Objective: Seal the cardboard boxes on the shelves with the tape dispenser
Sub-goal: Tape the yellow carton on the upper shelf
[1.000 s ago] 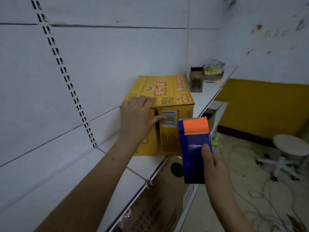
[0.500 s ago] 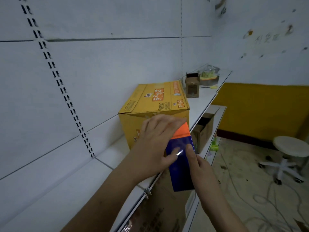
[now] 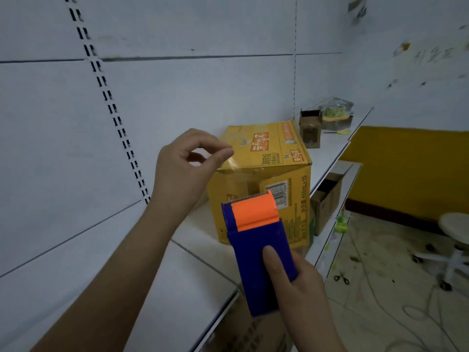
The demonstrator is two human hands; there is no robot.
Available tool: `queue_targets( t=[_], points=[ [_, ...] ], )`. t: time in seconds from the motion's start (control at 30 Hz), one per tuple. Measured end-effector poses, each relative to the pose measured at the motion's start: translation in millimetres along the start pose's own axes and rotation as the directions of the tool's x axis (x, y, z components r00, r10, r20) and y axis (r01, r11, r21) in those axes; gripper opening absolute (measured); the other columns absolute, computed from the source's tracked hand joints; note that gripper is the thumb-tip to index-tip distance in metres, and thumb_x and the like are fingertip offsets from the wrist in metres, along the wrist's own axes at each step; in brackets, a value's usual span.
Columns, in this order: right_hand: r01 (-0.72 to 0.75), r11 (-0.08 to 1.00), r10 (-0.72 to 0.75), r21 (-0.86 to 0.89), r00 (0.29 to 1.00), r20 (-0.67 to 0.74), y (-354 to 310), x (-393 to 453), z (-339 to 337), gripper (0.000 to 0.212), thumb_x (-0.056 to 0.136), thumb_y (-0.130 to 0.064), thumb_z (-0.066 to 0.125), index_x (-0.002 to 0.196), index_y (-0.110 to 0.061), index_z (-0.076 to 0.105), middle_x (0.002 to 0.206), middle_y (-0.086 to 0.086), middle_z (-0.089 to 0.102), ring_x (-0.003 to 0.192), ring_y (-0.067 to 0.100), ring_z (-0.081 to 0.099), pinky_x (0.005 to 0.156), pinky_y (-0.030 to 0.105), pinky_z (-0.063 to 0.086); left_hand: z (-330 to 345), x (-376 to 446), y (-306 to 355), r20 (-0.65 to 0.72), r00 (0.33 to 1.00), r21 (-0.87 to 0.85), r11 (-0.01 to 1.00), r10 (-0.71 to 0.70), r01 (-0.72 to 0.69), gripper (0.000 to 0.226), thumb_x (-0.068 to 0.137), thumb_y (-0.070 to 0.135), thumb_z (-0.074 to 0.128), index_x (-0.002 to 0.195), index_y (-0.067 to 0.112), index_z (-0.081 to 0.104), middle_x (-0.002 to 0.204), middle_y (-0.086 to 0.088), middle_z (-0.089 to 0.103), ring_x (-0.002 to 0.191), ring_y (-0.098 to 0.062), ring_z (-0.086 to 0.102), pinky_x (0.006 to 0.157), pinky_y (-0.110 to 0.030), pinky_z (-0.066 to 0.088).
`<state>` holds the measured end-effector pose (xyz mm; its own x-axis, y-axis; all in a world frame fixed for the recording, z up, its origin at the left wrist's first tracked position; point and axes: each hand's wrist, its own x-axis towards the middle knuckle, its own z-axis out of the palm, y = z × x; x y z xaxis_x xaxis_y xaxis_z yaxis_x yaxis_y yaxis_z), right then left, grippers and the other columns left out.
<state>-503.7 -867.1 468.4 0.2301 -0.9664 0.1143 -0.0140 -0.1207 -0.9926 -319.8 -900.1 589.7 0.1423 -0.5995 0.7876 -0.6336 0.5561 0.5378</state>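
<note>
A yellow cardboard box (image 3: pixel 276 158) stands closed on the white shelf (image 3: pixel 193 283). My right hand (image 3: pixel 297 288) grips a blue tape dispenser (image 3: pixel 261 252) with an orange top and a toothed blade, held upright just in front of the box. My left hand (image 3: pixel 185 168) is raised at the box's near top-left corner, thumb and forefinger pinched on the end of a clear tape strip (image 3: pixel 236 168) that stretches down toward the dispenser.
A small open brown box (image 3: pixel 310 129) and a clear bag of items (image 3: pixel 336 115) sit farther along the shelf. An open brown box (image 3: pixel 327 201) rests on the lower shelf. A white stool (image 3: pixel 454 240), scissors (image 3: pixel 341 278) and cables are on the floor at right.
My left hand left the box, reached to the dispenser's top, then rose to the box's top corner drawing out clear tape. The dispenser stayed in my right hand.
</note>
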Motion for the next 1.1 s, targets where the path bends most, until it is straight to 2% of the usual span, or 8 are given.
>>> queue_targets(
  t=[0.1, 0.27, 0.4, 0.7, 0.77, 0.87, 0.97, 1.1],
  points=[
    [0.028, 0.998, -0.022, 0.065, 0.996, -0.091, 0.0, 11.0, 14.6, 0.044, 0.077, -0.057, 0.048, 0.094, -0.020, 0.064, 0.074, -0.026, 0.067, 0.064, -0.003, 0.064, 0.050, 0.009, 0.043, 3.5, 26.8, -11.8, 0.066, 0.995, 0.005, 0.998, -0.069, 0.068, 0.006, 0.087, 0.017, 0.076, 0.088, 0.023, 0.078, 0.089, 0.011, 0.073, 0.088, -0.007, 0.067, 0.077, -0.034, 0.056],
    [-0.018, 0.997, 0.031, 0.080, 0.987, -0.159, 7.0, 39.2, 27.6, 0.047, 0.083, -0.056, 0.047, 0.094, -0.013, 0.064, 0.072, -0.005, 0.071, 0.059, 0.005, 0.064, 0.050, 0.014, 0.044, 17.8, 59.6, -37.9, 0.206, 0.976, 0.076, 0.996, -0.066, 0.051, 0.007, 0.087, 0.024, 0.077, 0.088, 0.030, 0.078, 0.088, 0.018, 0.073, 0.088, 0.000, 0.066, 0.075, -0.015, 0.049],
    [-0.042, 0.996, 0.056, 0.084, 0.982, -0.178, 8.0, 50.7, 30.6, 0.049, 0.082, -0.059, 0.047, 0.089, -0.013, 0.064, 0.068, -0.001, 0.069, 0.058, 0.010, 0.062, 0.057, 0.023, 0.046, 24.1, 67.5, -59.3, 0.192, 0.965, 0.029, 0.983, -0.181, 0.179, 0.008, 0.086, 0.026, 0.078, 0.088, 0.034, 0.078, 0.086, 0.020, 0.074, 0.087, 0.004, 0.067, 0.077, -0.011, 0.048],
    [-0.040, 0.994, 0.063, 0.097, 0.968, -0.244, 16.7, 45.9, 40.7, 0.051, 0.078, -0.061, 0.047, 0.093, -0.015, 0.063, 0.073, -0.002, 0.069, 0.057, 0.002, 0.064, 0.048, 0.011, 0.043, 38.9, 69.3, -77.6, 0.242, 0.908, -0.104, 0.922, -0.341, 0.374, 0.011, 0.088, 0.029, 0.076, 0.089, 0.019, 0.081, 0.082, 0.009, 0.076, 0.075, 0.002, 0.066, 0.067, -0.013, 0.047],
    [-0.043, 0.996, 0.061, 0.074, 0.965, -0.253, 19.0, 46.7, 40.4, 0.051, 0.078, -0.062, 0.047, 0.093, -0.016, 0.063, 0.077, -0.001, 0.071, 0.061, 0.004, 0.066, 0.049, 0.013, 0.045, 45.5, 71.6, -81.8, 0.256, 0.891, -0.060, 0.913, -0.376, 0.403, 0.016, 0.087, 0.032, 0.077, 0.092, 0.018, 0.081, 0.089, 0.007, 0.077, 0.077, 0.000, 0.064, 0.070, -0.017, 0.046],
    [-0.039, 0.998, 0.049, 0.045, 0.966, -0.255, 19.2, 53.8, 37.7, 0.051, 0.082, -0.065, 0.049, 0.091, -0.018, 0.064, 0.076, -0.001, 0.072, 0.065, 0.012, 0.067, 0.056, 0.020, 0.049, 52.5, 74.7, -83.9, 0.267, 0.870, 0.052, 0.907, -0.415, 0.417, 0.018, 0.087, 0.034, 0.077, 0.095, 0.019, 0.080, 0.101, 0.008, 0.075, 0.095, -0.007, 0.066, 0.082, -0.025, 0.050],
    [-0.038, 0.999, 0.042, 0.020, 0.967, -0.250, 19.4, 66.2, 31.9, 0.054, 0.085, -0.071, 0.048, 0.086, -0.019, 0.062, 0.068, -0.004, 0.069, 0.062, 0.014, 0.064, 0.062, 0.033, 0.049, 54.7, 76.7, -81.2, 0.315, 0.860, 0.240, 0.911, -0.401, 0.336, 0.018, 0.090, 0.036, 0.073, 0.098, 0.022, 0.079, 0.110, 0.006, 0.073, 0.097, -0.008, 0.061, 0.084, -0.028, 0.050],
    [-0.017, 1.000, 0.021, 0.017, 0.970, -0.241, 21.2, 71.3, 32.4, 0.047, 0.085, -0.059, 0.046, 0.089, -0.015, 0.062, 0.067, -0.007, 0.068, 0.059, 0.006, 0.062, 0.056, 0.021, 0.047, 58.2, 90.7, -76.0, 0.351, 0.821, 0.368, 0.873, -0.450, 0.321, 0.026, 0.089, 0.042, 0.072, 0.103, 0.020, 0.078, 0.120, 0.003, 0.070, 0.108, -0.015, 0.061, 0.086, -0.030, 0.049]
  ],
)
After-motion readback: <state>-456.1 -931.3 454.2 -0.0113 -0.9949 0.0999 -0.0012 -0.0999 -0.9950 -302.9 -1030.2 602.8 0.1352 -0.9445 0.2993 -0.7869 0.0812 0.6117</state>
